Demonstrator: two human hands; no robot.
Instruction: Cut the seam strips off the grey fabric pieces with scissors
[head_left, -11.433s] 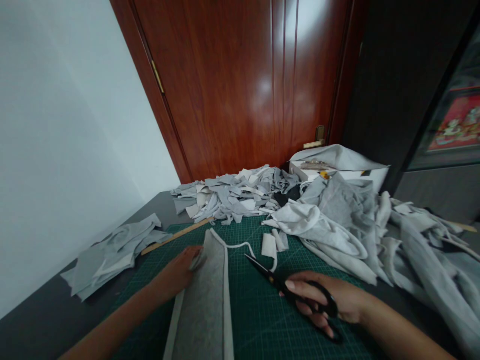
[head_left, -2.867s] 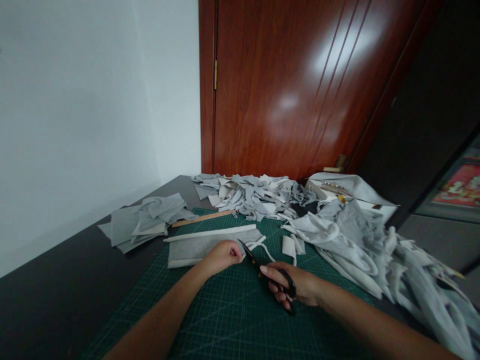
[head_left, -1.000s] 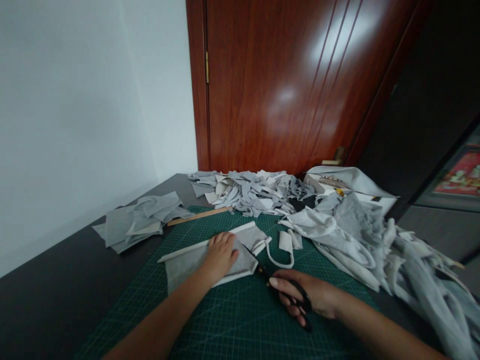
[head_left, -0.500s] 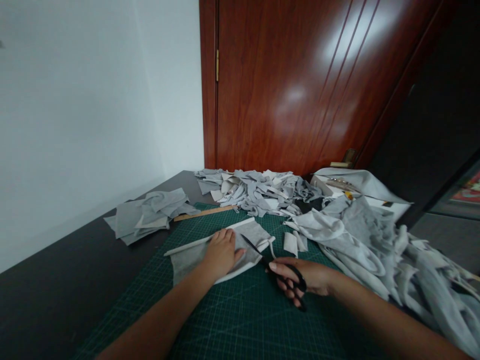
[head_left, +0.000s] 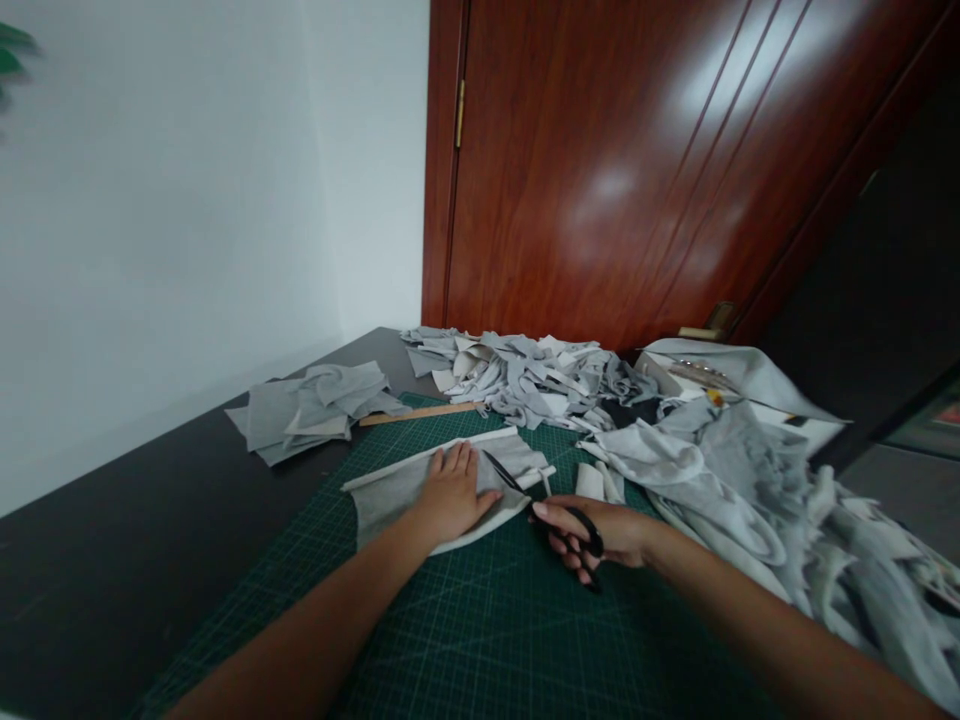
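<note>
A grey fabric piece [head_left: 390, 485] with a white hem lies on the green cutting mat [head_left: 480, 620]. My left hand [head_left: 450, 495] rests flat on it, fingers stretched out, pressing it down. My right hand [head_left: 592, 530] is closed round the handles of black scissors [head_left: 525, 495]. Their blades point up and left over the right end of the fabric piece, just beside my left fingers. A short white strip [head_left: 596, 480] lies on the mat right of the blades.
A wooden ruler [head_left: 416, 414] lies at the mat's far edge. A heap of grey scraps [head_left: 525, 375] sits by the red-brown door [head_left: 637, 170]. Folded grey pieces [head_left: 311, 410] lie left; a big pile of grey garments [head_left: 735, 470] fills the right.
The fabric piece was turned crosswise on the mat and my left hand went flat on it. In the last second the scissors' blades moved forward onto the piece's right end.
</note>
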